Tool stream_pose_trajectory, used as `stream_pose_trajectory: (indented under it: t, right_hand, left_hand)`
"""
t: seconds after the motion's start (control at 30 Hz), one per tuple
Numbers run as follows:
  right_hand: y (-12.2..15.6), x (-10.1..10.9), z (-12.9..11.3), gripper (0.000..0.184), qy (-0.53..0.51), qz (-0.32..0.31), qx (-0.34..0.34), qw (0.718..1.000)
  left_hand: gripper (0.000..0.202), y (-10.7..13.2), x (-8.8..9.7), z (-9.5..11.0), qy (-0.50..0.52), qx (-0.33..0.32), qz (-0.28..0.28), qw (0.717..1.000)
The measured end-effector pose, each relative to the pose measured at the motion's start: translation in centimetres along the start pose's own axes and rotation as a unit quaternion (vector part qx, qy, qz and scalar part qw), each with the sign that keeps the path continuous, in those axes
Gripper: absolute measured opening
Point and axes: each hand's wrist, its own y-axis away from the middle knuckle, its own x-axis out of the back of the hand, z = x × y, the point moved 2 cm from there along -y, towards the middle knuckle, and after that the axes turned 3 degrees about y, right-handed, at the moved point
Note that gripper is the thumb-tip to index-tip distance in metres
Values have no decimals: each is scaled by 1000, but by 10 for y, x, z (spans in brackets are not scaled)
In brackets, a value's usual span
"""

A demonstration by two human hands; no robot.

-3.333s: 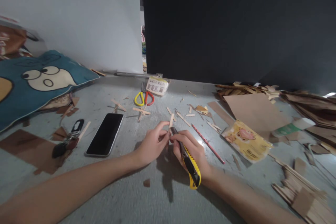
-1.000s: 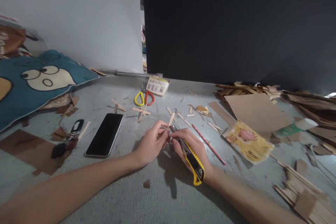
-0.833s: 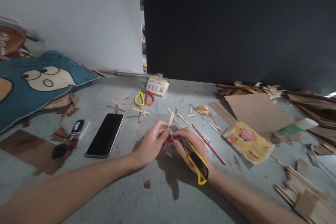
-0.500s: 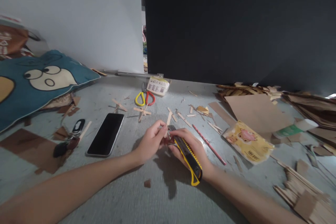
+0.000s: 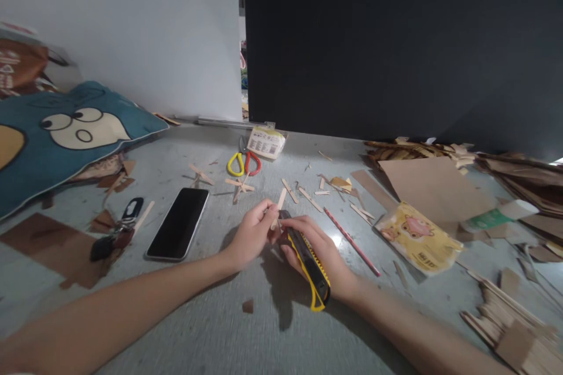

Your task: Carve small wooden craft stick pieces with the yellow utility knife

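Note:
Between the thumb and fingers of my left hand (image 5: 253,233) a thin wooden stick (image 5: 282,198) is pinched, its upper end pointing away from me. My right hand (image 5: 321,249) is wrapped round a yellow and black utility knife (image 5: 313,269), whose front end meets the stick close to my left fingertips. Fingers hide the blade's edge and the lower part of the stick. Beyond my hands lie a small star of crossed sticks (image 5: 240,185), a crossed pair of sticks (image 5: 201,174) and several loose stick pieces (image 5: 310,199).
A phone (image 5: 178,225) and keys (image 5: 116,237) lie to the left, near a blue pillow (image 5: 79,140). Scissors (image 5: 243,164) sit by a tissue pack (image 5: 266,143). Rightward are a red pencil (image 5: 352,241), a yellow pack (image 5: 417,237), cardboard (image 5: 435,184) and a glue tube (image 5: 499,215).
The rear end of the utility knife has swung slightly left and toward me. The stick in my left hand leans a little more to the right. Both hands keep their hold.

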Motion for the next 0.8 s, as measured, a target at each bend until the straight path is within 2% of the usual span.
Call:
stream_pose_trajectory:
  t: [0.2,0.37,0.47,0.63,0.8]
  right_hand:
    - [3,-4,1,55,12,-45,-8,999]
    - [4,-7,-3,58,57,-71,-18,996]
    - [4,-8,-5,61,93,-79,-8,993]
    - [6,-7,-6,58,94,-67,-15,993]
    - [7,-4,-6,52,68,-40,-14,997]
  left_hand:
    - [42,-1,2,0,-34,-18,6,999]
    - [43,0,1,1,-28,-21,6,999]
    - [42,2,1,1,-59,-32,8,998]
    - [43,7,1,3,-162,-77,25,984]
    - [43,9,1,5,-200,-108,24,974]
